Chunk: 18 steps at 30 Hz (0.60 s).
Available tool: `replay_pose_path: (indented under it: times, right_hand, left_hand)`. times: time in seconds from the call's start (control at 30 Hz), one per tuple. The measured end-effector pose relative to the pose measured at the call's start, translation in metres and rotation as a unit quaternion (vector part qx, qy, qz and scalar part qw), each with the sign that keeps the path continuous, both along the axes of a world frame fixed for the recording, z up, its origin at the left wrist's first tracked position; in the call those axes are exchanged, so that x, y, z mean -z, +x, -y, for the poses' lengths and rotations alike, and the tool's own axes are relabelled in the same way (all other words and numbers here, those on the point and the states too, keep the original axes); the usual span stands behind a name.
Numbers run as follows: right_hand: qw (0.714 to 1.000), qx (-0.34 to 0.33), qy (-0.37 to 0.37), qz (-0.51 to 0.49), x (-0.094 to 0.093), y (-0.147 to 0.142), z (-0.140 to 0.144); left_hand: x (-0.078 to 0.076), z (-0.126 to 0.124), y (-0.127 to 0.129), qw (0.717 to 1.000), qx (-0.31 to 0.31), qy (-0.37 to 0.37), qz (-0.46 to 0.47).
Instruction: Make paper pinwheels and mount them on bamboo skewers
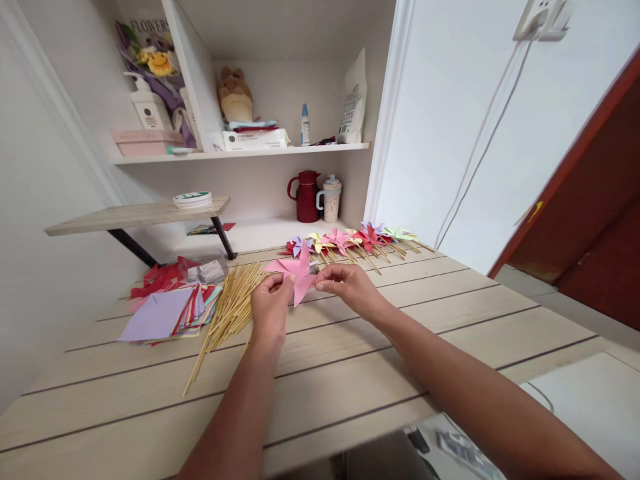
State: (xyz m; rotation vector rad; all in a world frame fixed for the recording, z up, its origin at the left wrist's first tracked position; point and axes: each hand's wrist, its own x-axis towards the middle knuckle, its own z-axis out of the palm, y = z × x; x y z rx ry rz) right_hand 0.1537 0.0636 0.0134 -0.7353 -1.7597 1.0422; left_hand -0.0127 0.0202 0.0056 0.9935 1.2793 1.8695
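Left hand (270,308) and right hand (349,285) pinch a pink pinwheel (295,272) between them, fingers closed on its folded paper, just above the table (380,373). Left of the pinwheel lie sticks (227,312), and beyond them a paper stack (167,310). Behind it runs a row of finished pinwheels (357,240).

Pink paper pinwheel (296,275), folded into pointed vanes; pinched at its lower edge between both hands' fingertips; held just above the tabletop, vanes spreading upward from the grip.
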Motion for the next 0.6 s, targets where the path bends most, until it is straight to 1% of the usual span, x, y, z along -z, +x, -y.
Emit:
replay_pose_path:
  times: [0.1, 0.2, 0.33, 0.47, 0.6]
  right_hand:
    - [0.999, 0.016, 0.001, -0.043, -0.0007, 0.0018, -0.0036]
    - [0.997, 0.034, 0.032, -0.067, -0.0006, 0.0027, -0.0058]
    - [0.995, 0.039, 0.065, -0.060, -0.0039, 0.0035, -0.0036]
    - [0.995, 0.042, 0.065, -0.057, -0.0056, 0.0033, -0.0009]
    - [0.996, 0.025, 0.062, -0.064, -0.0059, 0.0020, 0.0007]
  left_hand:
    - [-0.0020, 0.0024, 0.0057, 1.000, 0.010, 0.004, -0.016]
    - [-0.0019, 0.0038, 0.0079, 0.999, 0.025, 0.002, -0.025]
    - [0.0004, 0.0039, 0.0077, 0.999, 0.034, 0.000, -0.014]
    - [0.0020, 0.0039, 0.0082, 0.999, 0.045, 0.013, -0.005]
    - [0.0004, 0.0063, 0.0109, 0.998, 0.060, 0.021, -0.001]
